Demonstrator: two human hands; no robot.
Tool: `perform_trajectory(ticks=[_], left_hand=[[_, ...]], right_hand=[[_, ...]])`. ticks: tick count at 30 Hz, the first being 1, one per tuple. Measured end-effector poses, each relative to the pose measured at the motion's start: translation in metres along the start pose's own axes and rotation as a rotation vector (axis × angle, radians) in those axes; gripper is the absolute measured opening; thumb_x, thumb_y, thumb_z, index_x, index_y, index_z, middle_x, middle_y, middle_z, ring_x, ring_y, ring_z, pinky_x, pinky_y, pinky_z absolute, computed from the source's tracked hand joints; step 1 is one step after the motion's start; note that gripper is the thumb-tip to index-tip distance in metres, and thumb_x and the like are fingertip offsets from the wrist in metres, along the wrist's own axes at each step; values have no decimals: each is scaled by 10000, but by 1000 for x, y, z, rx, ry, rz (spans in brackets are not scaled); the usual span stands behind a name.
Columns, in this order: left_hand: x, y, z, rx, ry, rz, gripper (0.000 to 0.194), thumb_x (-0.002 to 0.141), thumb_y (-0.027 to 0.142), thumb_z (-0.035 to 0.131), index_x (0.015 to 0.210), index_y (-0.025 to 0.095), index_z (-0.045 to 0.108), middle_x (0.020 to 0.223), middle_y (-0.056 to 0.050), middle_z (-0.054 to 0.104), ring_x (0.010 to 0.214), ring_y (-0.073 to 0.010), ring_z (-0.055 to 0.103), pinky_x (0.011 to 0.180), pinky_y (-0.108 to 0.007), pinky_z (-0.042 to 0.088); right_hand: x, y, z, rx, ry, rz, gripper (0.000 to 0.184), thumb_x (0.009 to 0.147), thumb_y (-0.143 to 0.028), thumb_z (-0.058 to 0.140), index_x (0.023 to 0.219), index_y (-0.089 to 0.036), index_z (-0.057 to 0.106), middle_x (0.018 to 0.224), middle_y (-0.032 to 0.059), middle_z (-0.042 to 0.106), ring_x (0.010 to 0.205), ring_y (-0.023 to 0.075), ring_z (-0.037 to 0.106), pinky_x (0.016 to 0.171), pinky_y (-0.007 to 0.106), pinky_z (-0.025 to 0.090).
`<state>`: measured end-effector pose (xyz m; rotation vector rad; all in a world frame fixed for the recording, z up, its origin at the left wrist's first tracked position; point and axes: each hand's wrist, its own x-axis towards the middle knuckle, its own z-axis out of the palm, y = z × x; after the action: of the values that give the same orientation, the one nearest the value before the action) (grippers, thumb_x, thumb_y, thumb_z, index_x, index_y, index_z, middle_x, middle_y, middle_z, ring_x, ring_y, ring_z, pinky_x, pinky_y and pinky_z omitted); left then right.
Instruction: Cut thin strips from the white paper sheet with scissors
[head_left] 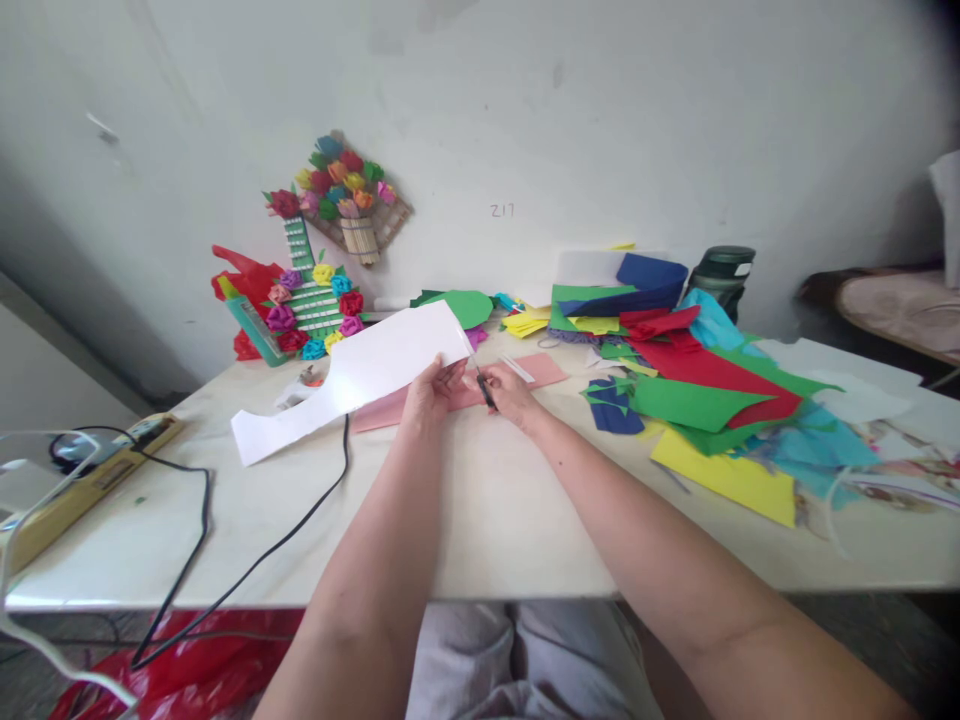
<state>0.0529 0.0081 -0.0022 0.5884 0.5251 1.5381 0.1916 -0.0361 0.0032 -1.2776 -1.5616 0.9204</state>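
grip of the left hand (433, 385) is closed on the white sheet (397, 350), whose lower edge is pinched near its right end; the grip of the right hand (510, 393) is closed around the scissors (486, 392), with the blades pointed at that same end. the sheet is seemingly pinched so near the blades so that its end is steadied, while its long, curved-out part is left to reach toward the left edge of the worktop (517, 520). both hands are placed over the middle, toward the far edge, probably so that the work is easily seen and reached. pink paper (384, 406) is partly covered by them, and white strips (517, 370) are laid across it, close to the right hand.

by the far edge, left of the middle, a flower-trimmed green model (313, 300) is stood with a glue bottle (255, 328) leaned beside it, perhaps to be out of the hands' way. toward the right edge, coloured sheets (697, 400) are heaped loosely, likely for easy reach, with a dark flask (724, 270) set behind them. at the left edge, a power strip (90, 480) is placed, apparently clear of the sheet.
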Motion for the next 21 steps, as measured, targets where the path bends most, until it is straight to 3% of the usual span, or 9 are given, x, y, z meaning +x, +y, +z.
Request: perform_trajectory(ticks=[5,21], left_hand=[[-1,1,2,-15,56,-23,117,739,105,554,850,113,589,817,-101,683,857,-234,647,750,-305,525],[0,1,1,-2,31,-11,73,738,104,554,805,117,578,796,-105,680,850,-235,649,713,-283,535]], right_hand=[[1,2,1,14,1,-1,340,685,-460,594,886,-186,609,715,-20,589,499,63,510,446,177,455],[-1,-1,1,88,-12,-2,354,665,-439,624,891,-167,609,742,-1,595,539,67,513,415,163,465]])
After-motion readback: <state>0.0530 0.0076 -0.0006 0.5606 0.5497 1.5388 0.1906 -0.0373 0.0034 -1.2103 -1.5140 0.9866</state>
